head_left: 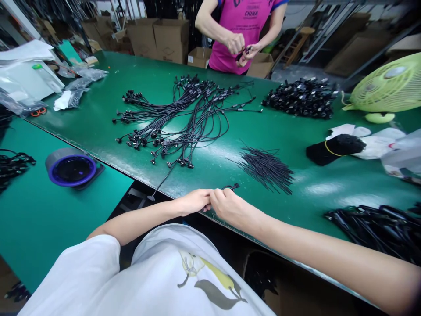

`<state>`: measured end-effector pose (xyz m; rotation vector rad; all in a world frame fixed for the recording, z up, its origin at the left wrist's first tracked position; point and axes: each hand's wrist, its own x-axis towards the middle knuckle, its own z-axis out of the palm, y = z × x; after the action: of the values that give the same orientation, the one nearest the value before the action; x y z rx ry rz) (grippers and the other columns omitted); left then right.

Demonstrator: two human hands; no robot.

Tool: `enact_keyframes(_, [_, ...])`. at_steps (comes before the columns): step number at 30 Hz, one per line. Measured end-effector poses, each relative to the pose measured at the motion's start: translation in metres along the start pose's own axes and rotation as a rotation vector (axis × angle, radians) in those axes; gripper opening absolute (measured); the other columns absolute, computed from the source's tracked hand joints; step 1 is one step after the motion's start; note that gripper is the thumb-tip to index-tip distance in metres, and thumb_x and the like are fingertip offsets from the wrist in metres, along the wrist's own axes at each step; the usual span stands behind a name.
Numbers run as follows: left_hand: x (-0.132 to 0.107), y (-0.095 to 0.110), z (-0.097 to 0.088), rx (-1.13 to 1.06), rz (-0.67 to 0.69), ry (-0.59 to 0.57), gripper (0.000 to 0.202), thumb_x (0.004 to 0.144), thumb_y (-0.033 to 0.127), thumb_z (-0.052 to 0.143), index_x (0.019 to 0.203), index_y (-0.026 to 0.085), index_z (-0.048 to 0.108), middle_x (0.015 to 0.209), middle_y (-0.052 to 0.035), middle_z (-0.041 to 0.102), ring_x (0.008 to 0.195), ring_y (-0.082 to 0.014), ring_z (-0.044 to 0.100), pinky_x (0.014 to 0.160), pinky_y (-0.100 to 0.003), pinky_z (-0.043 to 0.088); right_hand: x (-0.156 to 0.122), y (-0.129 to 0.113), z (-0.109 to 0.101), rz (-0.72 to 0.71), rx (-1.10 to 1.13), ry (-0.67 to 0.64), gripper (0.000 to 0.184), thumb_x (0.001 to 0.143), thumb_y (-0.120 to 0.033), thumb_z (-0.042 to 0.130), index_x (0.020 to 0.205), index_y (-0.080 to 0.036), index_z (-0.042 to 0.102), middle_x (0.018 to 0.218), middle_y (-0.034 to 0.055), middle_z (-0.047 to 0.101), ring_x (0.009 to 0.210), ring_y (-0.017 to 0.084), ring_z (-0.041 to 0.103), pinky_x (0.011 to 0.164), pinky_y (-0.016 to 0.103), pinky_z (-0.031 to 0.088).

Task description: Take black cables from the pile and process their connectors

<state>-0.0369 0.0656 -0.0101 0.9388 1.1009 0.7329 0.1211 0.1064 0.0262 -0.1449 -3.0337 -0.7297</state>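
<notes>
My left hand [194, 202] and my right hand [227, 204] meet at the table's near edge, fingers closed and touching. A short black cable [233, 187] with a connector end sticks out just beyond my right hand; the rest of it is hidden by my fingers. Both hands appear to grip this cable. To the right of them lies a loose bunch of thin black ties [268, 169]. Farther forward, a large spread of black cables [194, 112] with small connectors covers the middle of the green table [105, 145].
Across the table a person in a pink shirt [245, 30] handles a small black item. At right are a heap of black connectors [301, 98], a green fan [388, 85], a banded black bundle [338, 148] and more black cables [381, 228]. A purple-rimmed round device [72, 169] sits left.
</notes>
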Motion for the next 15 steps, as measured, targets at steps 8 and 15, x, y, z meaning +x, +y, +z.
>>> enact_keyframes(8, [0.031, 0.014, -0.004, -0.189, 0.192, 0.272, 0.042, 0.089, 0.039, 0.049, 0.121, 0.015, 0.063, 0.132, -0.0115, 0.06, 0.123, -0.0249, 0.051, 0.106, -0.037, 0.036, 0.024, 0.011, 0.025, 0.714, 0.551, 0.197, 0.023, 0.09, -0.018, 0.043, 0.076, -0.017, 0.061, 0.072, 0.0062, 0.063, 0.065, 0.017, 0.053, 0.055, 0.028, 0.034])
enact_keyframes(15, [0.003, 0.027, -0.018, 0.312, 0.539, 0.19, 0.069, 0.085, 0.076, 0.031, 0.094, 0.02, 0.072, 0.102, -0.0084, 0.069, 0.102, -0.023, 0.052, 0.098, -0.036, 0.036, 0.014, 0.013, 0.036, 0.978, 1.212, 0.363, 0.033, 0.092, -0.036, 0.044, 0.066, -0.02, 0.056, 0.063, 0.0001, 0.059, 0.06, 0.015, 0.053, 0.056, 0.026, 0.038])
